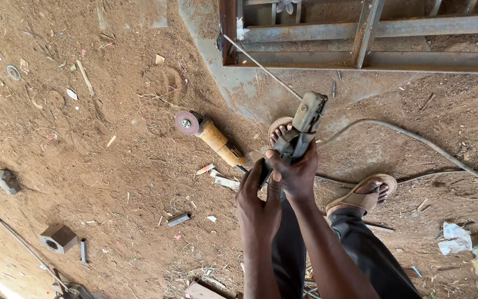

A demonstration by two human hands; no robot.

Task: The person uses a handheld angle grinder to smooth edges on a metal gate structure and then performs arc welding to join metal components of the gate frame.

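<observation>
My right hand [297, 173] grips the handle of a grey welding electrode holder [304, 122], held out in front of me above my feet. A thin welding rod [261, 66] sticks out of its jaw and points up-left toward the corner of a rusty steel frame [372, 60]. My left hand [256, 204] is closed around the lower end of the same handle, just below and left of the right hand. A grey cable [416, 139] runs off to the right from the holder.
A yellow angle grinder [208, 134] with a grinding disc lies on the dirt to the left. Small metal offcuts [178, 219], a square steel block [58, 238] and scraps litter the ground. My sandalled feet [363, 196] stand under the holder. A concrete patch lies beneath the frame.
</observation>
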